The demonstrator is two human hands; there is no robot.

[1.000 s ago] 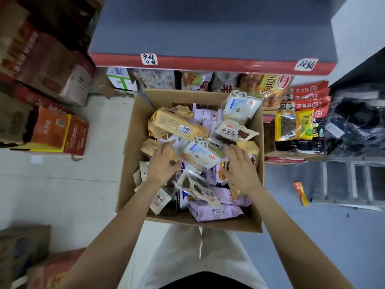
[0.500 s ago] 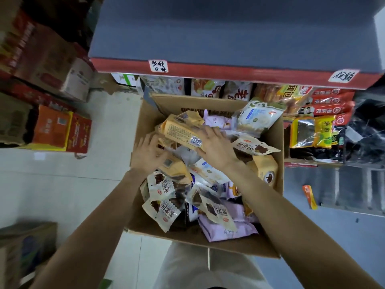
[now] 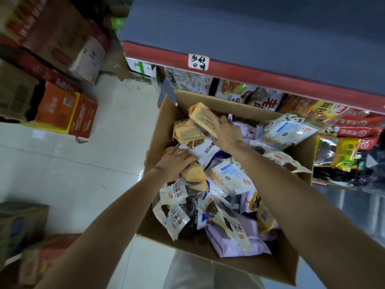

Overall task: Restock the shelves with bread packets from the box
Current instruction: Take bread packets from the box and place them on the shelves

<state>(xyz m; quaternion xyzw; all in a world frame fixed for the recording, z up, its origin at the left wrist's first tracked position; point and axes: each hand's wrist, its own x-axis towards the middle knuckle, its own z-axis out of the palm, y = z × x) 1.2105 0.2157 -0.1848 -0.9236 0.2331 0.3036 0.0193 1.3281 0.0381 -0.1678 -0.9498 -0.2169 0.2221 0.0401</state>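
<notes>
An open cardboard box [image 3: 160,126] in front of me is heaped with bread packets: yellow, white, blue-and-white and lilac ones. My right hand [image 3: 226,130] reaches to the box's far left and grips a yellow bread packet [image 3: 201,117], lifted above the heap. A second yellow packet [image 3: 184,131] lies just under it. My left hand [image 3: 177,161] presses down on another yellow packet [image 3: 193,174] at the box's left wall, fingers curled over it. Behind the box runs the red-edged shelf [image 3: 270,79] with snack bags underneath.
Stacked cartons stand at the left, among them an orange-and-red box [image 3: 64,111]. More cartons [image 3: 23,224] sit at the lower left on the pale tiled floor [image 3: 83,178]. Red, yellow and dark packets [image 3: 345,142] fill the low shelf at the right. A handwritten label [image 3: 199,62] marks the shelf edge.
My right hand has moved from the heap's middle to the far left and raised a yellow packet. My left hand shifted slightly forward along the left wall. The view swung left.
</notes>
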